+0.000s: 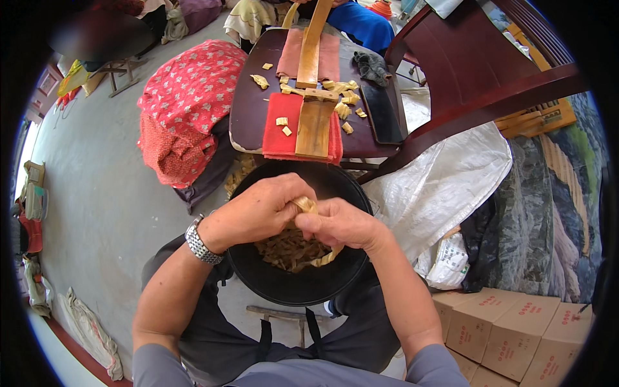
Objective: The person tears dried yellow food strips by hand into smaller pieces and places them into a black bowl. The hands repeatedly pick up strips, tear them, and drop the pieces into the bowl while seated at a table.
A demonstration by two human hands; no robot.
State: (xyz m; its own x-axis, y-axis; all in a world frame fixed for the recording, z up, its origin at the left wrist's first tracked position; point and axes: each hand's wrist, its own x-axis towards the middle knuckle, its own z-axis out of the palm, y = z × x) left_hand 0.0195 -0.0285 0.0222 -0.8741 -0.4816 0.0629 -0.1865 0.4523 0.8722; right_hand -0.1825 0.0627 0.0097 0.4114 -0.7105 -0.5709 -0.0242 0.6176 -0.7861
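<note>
Over a round black tub [300,292], my left hand [263,205] and my right hand [341,222] meet with fingers pinched on a pale yellow, dried-looking strip [305,204]. One end of it appears to hang below my right hand. Inside the tub lie many brownish chips [290,249]. Just beyond its rim, a wooden block [312,128] rests on a folded red cloth [278,140] on a dark red chair seat [251,121]. A long wooden bar [312,53] extends away behind the block. Cut yellowish pieces [343,110] are scattered around them.
A black slab-like object [382,115] and a dark crumpled cloth [371,67] lie on the seat's right side. A red patterned cloth bundle [188,101] stands left. White woven sacking [445,179] and cardboard boxes [512,334] are at right. Another person's blue-clad leg [362,24] shows across.
</note>
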